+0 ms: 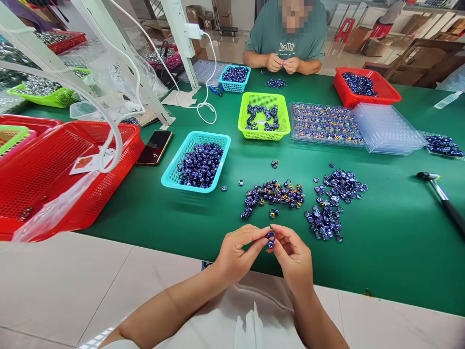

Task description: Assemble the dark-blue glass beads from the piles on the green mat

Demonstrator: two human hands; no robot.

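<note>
My left hand (241, 252) and my right hand (294, 257) meet near the table's front edge, fingertips pinched together. Between them is a small shiny dark-blue ring-shaped piece (271, 244) with a rounded knob; both hands grip it, and the fingers partly cover it. Just beyond lies a pile of similar ring pieces (274, 193), some with orange and gold parts. To the right is a heap of flat round dark-blue caps (327, 220). Single ring pieces (274, 164) and a few loose caps (240, 182) lie around the pile.
A blue basket (167, 179) of dark-blue pieces and a green basket (286, 121) stand ahead. Behind right are a filled clear tray (327, 123), stacked trays (390, 128) and a red basket (388, 99). A hammer (445, 201) lies right, a phone (155, 147) left. A co-worker (286, 34) sits opposite.
</note>
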